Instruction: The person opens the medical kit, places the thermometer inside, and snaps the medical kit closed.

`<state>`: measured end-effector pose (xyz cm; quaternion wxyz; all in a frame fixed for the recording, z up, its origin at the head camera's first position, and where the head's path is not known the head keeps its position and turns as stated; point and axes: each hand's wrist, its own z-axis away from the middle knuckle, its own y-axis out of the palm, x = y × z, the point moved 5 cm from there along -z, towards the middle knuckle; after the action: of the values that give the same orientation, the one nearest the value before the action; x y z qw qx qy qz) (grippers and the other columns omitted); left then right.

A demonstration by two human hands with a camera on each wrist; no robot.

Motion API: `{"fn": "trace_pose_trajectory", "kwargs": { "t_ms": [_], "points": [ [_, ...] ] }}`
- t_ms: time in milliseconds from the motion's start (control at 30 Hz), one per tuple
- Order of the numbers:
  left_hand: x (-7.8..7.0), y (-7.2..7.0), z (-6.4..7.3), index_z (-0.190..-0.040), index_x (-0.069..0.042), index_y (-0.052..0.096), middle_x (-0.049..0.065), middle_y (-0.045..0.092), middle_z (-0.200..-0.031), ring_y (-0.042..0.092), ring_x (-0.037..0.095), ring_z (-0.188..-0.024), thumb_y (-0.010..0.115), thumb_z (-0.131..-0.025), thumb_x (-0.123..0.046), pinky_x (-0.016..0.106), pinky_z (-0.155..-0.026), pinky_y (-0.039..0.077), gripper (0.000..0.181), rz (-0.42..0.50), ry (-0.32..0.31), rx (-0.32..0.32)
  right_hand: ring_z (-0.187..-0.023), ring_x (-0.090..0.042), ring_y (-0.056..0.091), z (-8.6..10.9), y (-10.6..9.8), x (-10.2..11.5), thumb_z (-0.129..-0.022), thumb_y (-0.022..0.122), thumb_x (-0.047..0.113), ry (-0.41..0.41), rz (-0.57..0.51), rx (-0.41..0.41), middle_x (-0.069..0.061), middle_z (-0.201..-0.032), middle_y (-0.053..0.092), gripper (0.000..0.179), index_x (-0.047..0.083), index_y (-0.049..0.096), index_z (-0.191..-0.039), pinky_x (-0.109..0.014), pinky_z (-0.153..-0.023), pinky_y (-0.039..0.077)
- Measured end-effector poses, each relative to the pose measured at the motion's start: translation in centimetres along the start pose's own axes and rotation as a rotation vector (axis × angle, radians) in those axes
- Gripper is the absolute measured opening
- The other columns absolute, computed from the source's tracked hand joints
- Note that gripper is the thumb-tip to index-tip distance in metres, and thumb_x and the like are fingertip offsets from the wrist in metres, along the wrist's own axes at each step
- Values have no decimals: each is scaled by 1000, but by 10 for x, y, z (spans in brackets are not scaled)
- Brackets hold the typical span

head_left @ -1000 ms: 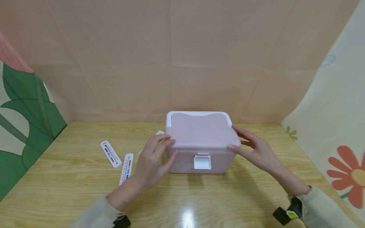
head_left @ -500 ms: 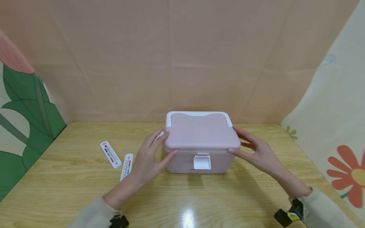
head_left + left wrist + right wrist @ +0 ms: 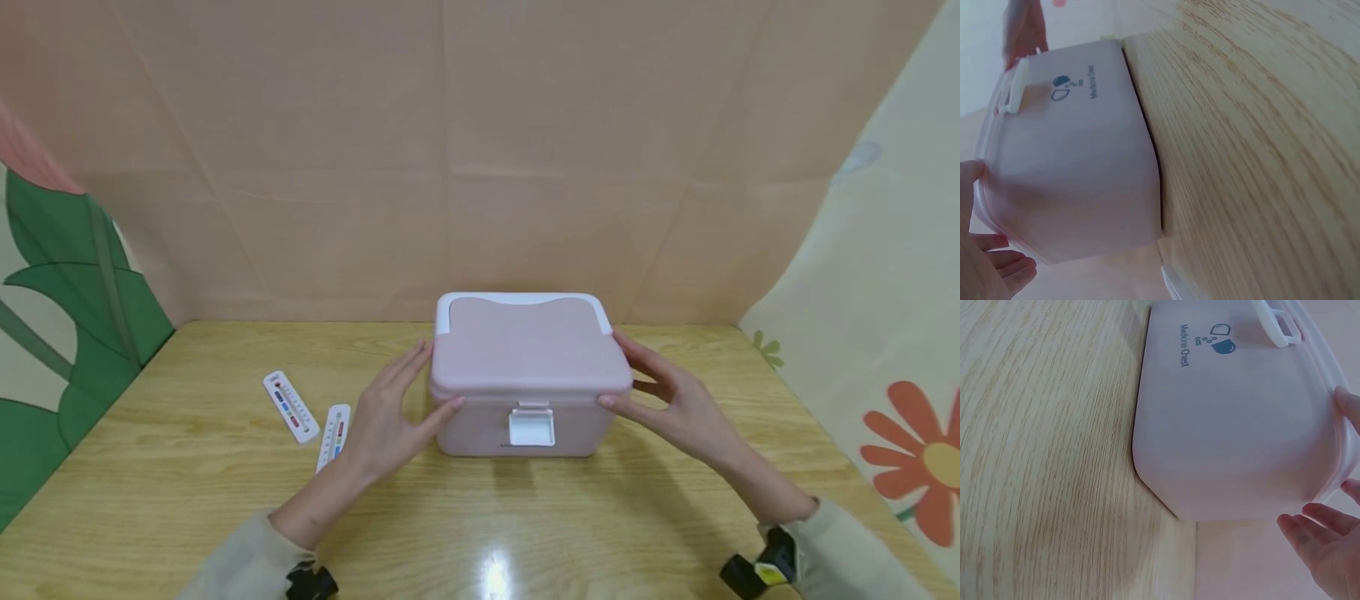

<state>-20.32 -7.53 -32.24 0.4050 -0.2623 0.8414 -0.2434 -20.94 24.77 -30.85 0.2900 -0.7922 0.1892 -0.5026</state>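
A pink medicine chest (image 3: pixel 528 358) with a white-edged lid stands upright on the table, its lid down. On its front, a white latch (image 3: pixel 532 427) sticks outward; both wrist views show printed lettering beneath it. My left hand (image 3: pixel 390 425) holds the left front corner of the lid, thumb at the front edge and fingers along the side. At the opposite corner my right hand (image 3: pixel 678 408) holds it likewise, thumb in front and forefinger on the side. The other fingers of the right hand (image 3: pixel 1329 544) hang off the chest in the right wrist view.
Two white thermometer cards lie left of the chest: a slanted thermometer (image 3: pixel 291 407) and a nearer thermometer (image 3: pixel 333 437), partly covered by my left wrist. A white card edge (image 3: pixel 1174 284) shows beside the chest. A beige cloth (image 3: pixel 450 167) hangs behind the wooden table (image 3: pixel 570 525).
My left hand has shifted from over the lid's left edge down against its side, covering a white card behind it. The chest has moved very slightly left; my right hand stays at its corner.
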Motion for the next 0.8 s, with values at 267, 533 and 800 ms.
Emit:
{"fn": "trace_pose_trajectory", "kwargs": {
  "t_ms": [267,533,800],
  "points": [
    [0,1,0,-138,-3,49,18,50,-139,49,38,-127,76,-79,-41,52,-104,40,75,3,-2,-10,-121,0,50,1,1,-1,-81,77,22,37,25,-8,-3,-148,45,79,31,35,-148,-10,-90,45],
    [0,2,0,-137,-4,50,17,51,-138,50,37,-127,76,-79,-42,52,-103,41,74,16,-21,-4,-125,-19,52,2,1,-2,-81,78,24,56,49,-16,-2,-149,43,80,33,35,-148,-6,-86,44],
    [-1,2,0,-137,-2,50,18,50,-138,50,36,-127,77,-79,-40,50,-104,41,75,28,-15,-8,-120,-32,56,2,1,-2,-81,78,27,97,47,-16,-2,-149,43,79,35,35,-147,-12,-82,48]
  ]
}}
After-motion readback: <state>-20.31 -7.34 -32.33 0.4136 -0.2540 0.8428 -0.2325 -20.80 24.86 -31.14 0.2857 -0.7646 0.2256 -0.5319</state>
